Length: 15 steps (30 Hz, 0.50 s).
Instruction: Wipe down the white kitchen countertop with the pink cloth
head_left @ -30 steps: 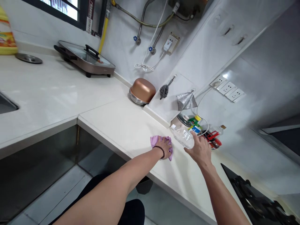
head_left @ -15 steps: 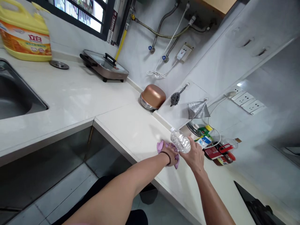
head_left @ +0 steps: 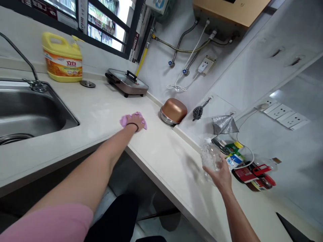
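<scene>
My left hand (head_left: 135, 121) presses a pink cloth (head_left: 124, 121) flat against the white countertop (head_left: 156, 151), close to the inner corner of the counter. Folds of the cloth stick out around the fingers. A transparent plastic bottle (head_left: 211, 155) with a white cap is in the grip of my right hand (head_left: 222, 174). The bottle is upright, slightly tilted, and seems to be just over or on the counter; which one I cannot tell. My thumb and fingers wrap its lower side.
A copper-coloured pot (head_left: 174, 110) stands upside down by the wall, with an electric pan (head_left: 128, 82) left of it. A yellow detergent jug (head_left: 63, 60) is behind the steel sink (head_left: 32, 107). Seasoning bottles and packets (head_left: 234, 158) stand right of my right hand. A black hob (head_left: 290, 225) edges in.
My left hand has slid the cloth leftward and away from me along the counter. The bottle in my right hand is now more upright and apart from the cloth. The view has shifted left.
</scene>
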Motion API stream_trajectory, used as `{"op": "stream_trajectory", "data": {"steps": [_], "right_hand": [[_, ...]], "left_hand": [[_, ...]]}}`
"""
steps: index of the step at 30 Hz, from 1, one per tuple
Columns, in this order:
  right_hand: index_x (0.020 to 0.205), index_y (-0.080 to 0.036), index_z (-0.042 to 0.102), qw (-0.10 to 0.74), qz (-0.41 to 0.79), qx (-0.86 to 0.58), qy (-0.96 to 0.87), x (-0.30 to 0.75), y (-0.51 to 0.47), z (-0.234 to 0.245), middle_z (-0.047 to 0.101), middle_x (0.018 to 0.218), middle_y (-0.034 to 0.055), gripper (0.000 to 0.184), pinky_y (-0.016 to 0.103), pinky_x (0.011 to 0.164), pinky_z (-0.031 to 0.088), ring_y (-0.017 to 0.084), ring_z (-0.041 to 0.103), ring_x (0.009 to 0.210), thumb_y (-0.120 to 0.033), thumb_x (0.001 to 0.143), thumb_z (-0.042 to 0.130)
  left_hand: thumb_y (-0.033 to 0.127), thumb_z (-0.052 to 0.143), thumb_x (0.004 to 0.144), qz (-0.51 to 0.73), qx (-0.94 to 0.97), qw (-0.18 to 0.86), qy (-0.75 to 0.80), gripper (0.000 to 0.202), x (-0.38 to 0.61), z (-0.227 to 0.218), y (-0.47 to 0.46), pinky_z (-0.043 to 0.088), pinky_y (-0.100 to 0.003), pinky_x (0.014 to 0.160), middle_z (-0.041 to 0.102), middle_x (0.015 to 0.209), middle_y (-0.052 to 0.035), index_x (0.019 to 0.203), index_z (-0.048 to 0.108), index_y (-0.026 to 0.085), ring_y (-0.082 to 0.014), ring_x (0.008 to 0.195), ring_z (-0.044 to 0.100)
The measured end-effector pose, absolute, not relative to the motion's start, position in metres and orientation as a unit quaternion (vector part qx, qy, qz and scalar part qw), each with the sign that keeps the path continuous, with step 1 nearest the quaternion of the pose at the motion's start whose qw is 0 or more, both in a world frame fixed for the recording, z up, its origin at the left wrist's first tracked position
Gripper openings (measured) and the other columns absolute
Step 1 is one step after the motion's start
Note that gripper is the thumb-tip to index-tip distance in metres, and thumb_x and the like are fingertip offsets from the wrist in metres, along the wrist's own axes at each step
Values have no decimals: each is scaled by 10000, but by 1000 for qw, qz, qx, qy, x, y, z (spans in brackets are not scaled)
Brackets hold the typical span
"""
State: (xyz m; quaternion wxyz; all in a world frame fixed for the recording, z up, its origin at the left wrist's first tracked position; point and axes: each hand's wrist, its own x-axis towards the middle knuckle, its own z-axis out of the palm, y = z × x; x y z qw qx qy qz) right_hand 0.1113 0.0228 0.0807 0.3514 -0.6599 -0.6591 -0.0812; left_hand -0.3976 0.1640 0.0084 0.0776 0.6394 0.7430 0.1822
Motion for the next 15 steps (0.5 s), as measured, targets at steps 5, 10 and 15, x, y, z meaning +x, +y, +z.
{"op": "stream_trajectory", "data": {"steps": [5, 10, 15], "right_hand": [[1581, -200, 381, 486, -27, -653, -580, 133, 10, 42, 649, 1267, 122, 1183, 524, 1048, 498, 374, 628, 1165, -722, 630, 852], [1563, -192, 366, 579, -39, -639, -505, 165, 11, 21, 593, 1348, 156, 1150, 586, 1071, 504, 408, 605, 1210, -710, 657, 851], [1566, -218, 351, 619, -66, -623, -473, 183, 19, 9, 550, 1420, 169, 1140, 615, 1118, 473, 437, 556, 1297, -709, 668, 851]], "left_hand": [[414, 437, 1077, 176, 591, 54, 785, 501, -458, -2, 168, 160, -652, 1230, 411, 1671, -73, 1516, 513, 186, -348, 1509, 211], [447, 463, 1042, 164, 572, 63, 801, 563, -439, -4, 179, 189, -650, 1231, 372, 1698, -123, 1535, 516, 182, -395, 1541, 209], [497, 458, 989, 158, 620, 71, 766, 607, -337, 7, 192, 236, -645, 1219, 361, 1701, -159, 1522, 531, 216, -433, 1563, 235]]}}
